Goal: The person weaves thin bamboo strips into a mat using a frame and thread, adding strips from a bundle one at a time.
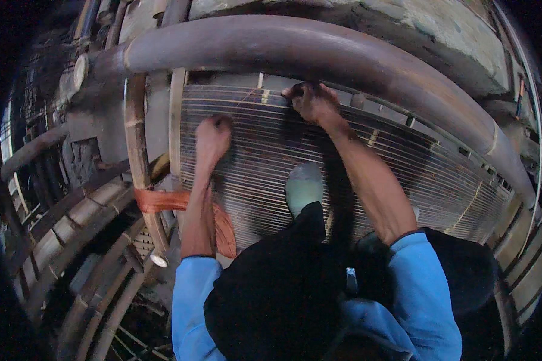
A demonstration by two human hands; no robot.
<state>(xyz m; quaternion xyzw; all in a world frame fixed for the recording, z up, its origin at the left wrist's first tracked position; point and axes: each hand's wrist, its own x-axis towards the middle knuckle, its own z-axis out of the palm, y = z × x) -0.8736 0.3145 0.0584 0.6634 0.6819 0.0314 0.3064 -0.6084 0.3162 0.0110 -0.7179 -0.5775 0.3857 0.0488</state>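
Observation:
A long mat of thin pale slats [265, 150] with dark gaps lies in front of me. My left hand [214, 135] is curled closed over its left part, and anything inside the fingers is hidden. Farther off and to the right, my right hand [314, 103] is at the mat's far edge, its fingers bent and pinched together. What they grip, if anything, I cannot make out in the shadow. A bundle of orange-red strands [162, 201] loops round an upright bamboo pole [136, 132] and hangs down behind my left forearm.
A thick bamboo pole [283, 45] arches across beyond the mat. One of my feet, in a pale green sock or shoe [305, 186], rests on the slats. Bamboo poles [96, 295] are stacked at the left, and a stone block [451, 36] stands at the far right.

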